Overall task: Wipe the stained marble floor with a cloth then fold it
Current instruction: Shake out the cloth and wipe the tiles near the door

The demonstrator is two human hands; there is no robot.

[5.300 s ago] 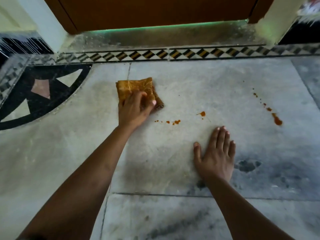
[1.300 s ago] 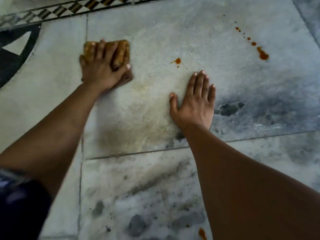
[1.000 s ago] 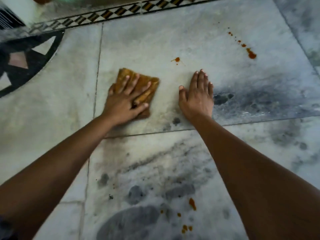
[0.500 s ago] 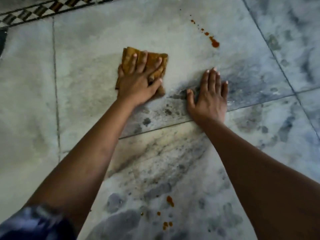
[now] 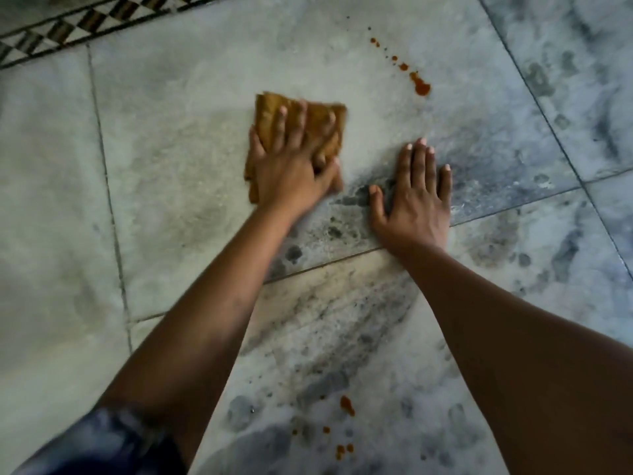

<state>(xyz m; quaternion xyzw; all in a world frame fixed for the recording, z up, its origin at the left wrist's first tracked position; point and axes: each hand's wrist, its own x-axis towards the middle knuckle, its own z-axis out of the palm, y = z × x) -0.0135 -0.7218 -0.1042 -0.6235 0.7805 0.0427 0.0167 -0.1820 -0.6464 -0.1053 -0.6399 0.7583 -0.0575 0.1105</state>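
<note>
A folded orange-brown cloth (image 5: 318, 121) lies flat on the grey marble floor (image 5: 178, 166). My left hand (image 5: 291, 166) presses down on it with fingers spread, covering most of it. My right hand (image 5: 416, 197) rests flat on the floor just right of the cloth, palm down, holding nothing. A trail of orange-red stain drops (image 5: 420, 87) runs up and to the right of the cloth. More orange drops (image 5: 346, 406) sit on the tile near me, between my forearms.
A black, brown and white diamond-pattern border strip (image 5: 68, 29) runs along the top left. Dark grey veining marks the tiles to the right and below. Tile joints cross the floor under my forearms.
Over the last seconds my left hand slid the cloth rightward over the small orange spots near my right hand, which no longer show. In the last half second the hands hardly moved.
</note>
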